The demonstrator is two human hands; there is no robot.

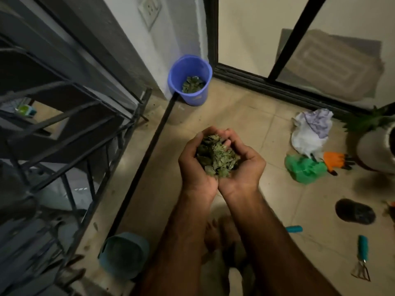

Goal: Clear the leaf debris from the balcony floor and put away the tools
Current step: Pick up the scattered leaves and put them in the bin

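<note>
Leaves [215,160] fill my left hand [192,167] and right hand [245,165], both cupped around them, well short of the bucket [193,66].

Black metal railing [70,129], left; wall socket [149,9]; grey doormat [333,60] behind sliding glass door [297,28]; potted plant [374,146], right; crumpled white cloth [307,133] beside it.

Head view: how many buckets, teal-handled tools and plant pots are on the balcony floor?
Buckets: 2, blue bucket and teal bucket
Teal-handled tools: 2, hand rake and a second tool handle
Plant pots: 1, white pot
Total: 5
</note>
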